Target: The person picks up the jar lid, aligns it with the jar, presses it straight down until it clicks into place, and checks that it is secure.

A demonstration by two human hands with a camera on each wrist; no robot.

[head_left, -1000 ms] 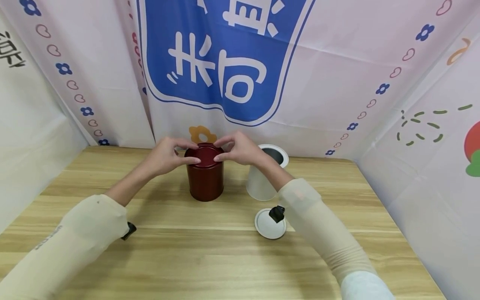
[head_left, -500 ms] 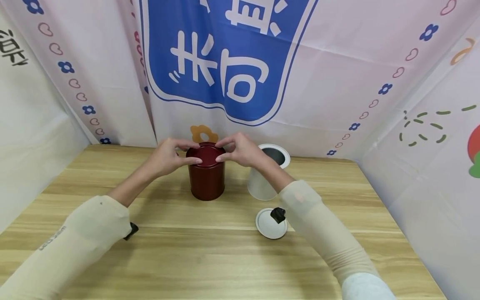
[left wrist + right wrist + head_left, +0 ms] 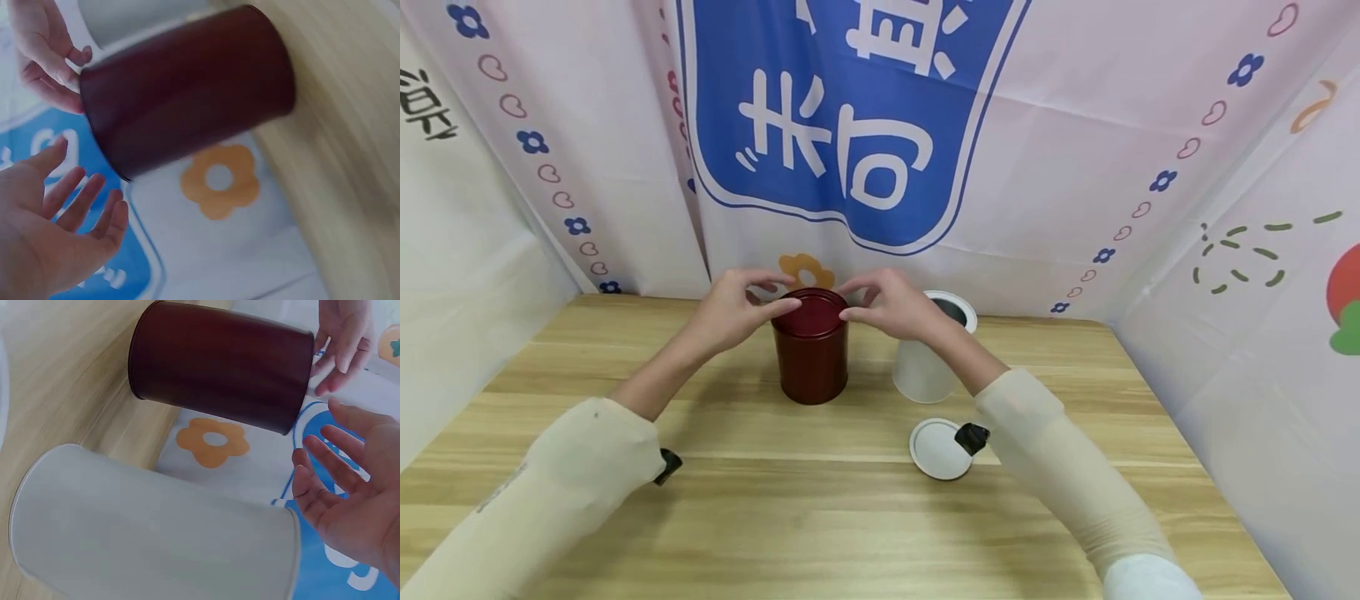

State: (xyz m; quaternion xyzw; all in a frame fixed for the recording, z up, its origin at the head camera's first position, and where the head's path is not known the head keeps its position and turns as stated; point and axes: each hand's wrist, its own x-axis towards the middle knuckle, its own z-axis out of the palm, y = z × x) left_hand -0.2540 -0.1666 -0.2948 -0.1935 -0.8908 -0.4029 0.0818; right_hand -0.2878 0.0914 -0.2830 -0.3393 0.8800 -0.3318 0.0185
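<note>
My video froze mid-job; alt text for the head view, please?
A person's left hand and right hand flank the top of a closed red can. To its right stands an open white can, a white lid lying nearer the camera on the wooden table.

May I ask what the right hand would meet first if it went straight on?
Probably the red can, close ahead of the right hand, though depth is unclear and it might pass above.
</note>
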